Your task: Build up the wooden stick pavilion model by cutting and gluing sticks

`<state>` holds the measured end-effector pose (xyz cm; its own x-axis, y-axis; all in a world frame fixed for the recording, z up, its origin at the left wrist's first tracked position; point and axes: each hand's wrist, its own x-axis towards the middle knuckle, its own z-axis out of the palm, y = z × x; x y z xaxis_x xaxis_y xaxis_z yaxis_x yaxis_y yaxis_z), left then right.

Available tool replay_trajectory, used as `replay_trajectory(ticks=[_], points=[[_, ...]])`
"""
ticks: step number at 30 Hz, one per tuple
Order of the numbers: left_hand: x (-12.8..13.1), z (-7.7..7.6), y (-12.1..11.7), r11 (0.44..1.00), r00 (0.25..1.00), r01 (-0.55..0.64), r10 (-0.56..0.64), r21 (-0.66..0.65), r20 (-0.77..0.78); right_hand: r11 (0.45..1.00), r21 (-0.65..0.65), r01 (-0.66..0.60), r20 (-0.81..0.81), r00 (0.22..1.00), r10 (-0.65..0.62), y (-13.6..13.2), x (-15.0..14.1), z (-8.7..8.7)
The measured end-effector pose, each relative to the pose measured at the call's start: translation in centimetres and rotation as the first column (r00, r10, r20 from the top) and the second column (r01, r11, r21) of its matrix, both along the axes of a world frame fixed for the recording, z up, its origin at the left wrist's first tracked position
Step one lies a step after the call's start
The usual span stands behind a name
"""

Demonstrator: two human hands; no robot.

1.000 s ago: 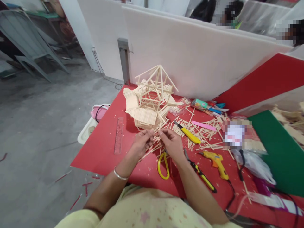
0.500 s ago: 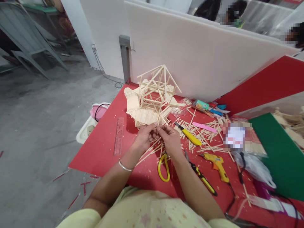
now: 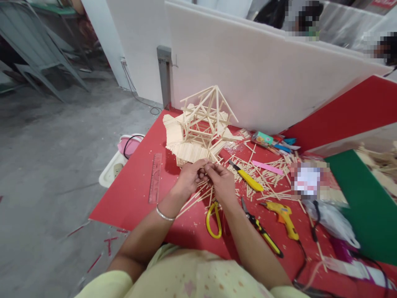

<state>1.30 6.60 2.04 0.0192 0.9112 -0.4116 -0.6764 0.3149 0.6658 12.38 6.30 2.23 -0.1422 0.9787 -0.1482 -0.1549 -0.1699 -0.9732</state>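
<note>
My left hand (image 3: 187, 181) and my right hand (image 3: 222, 183) meet fingertip to fingertip just in front of a house model (image 3: 198, 128) built of thin wooden sticks. Both hands pinch a small stick piece between them; the piece itself is mostly hidden by the fingers. Loose wooden sticks (image 3: 263, 176) lie scattered on the red table (image 3: 133, 194) under and to the right of the hands. Yellow-handled scissors (image 3: 213, 219) lie directly below my right wrist.
A clear ruler (image 3: 155, 178) lies left of the hands. To the right are a yellow utility knife (image 3: 247, 176), a second cutter (image 3: 263, 234), a yellow glue gun (image 3: 283, 213), pens (image 3: 273, 142) and a green board (image 3: 366, 203). White partition (image 3: 257, 74) stands behind; other people sit beyond it.
Both hands have moved slightly up towards the model's front edge and closed together at the fingertips. The camera has shifted a little.
</note>
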Motion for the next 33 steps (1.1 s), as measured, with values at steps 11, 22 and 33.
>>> replay_trajectory(ticks=[11,22,33], points=[[0.13,0.16,0.13,1.000,1.000,-0.021,0.021,-0.016,-0.014,1.000,0.011,0.000,0.009,1.000,0.000,-0.18,-0.15,0.64],[0.15,0.54,0.04,0.999,1.000,-0.021,0.021,-0.026,-0.003,1.000,0.007,-0.019,-0.043,0.999,0.019,-0.33,0.00,0.54],[0.02,0.34,0.21,1.000,1.000,-0.029,0.029,-0.004,0.004,1.000,0.002,-0.001,-0.012,1.000,0.001,-0.63,0.24,0.52]])
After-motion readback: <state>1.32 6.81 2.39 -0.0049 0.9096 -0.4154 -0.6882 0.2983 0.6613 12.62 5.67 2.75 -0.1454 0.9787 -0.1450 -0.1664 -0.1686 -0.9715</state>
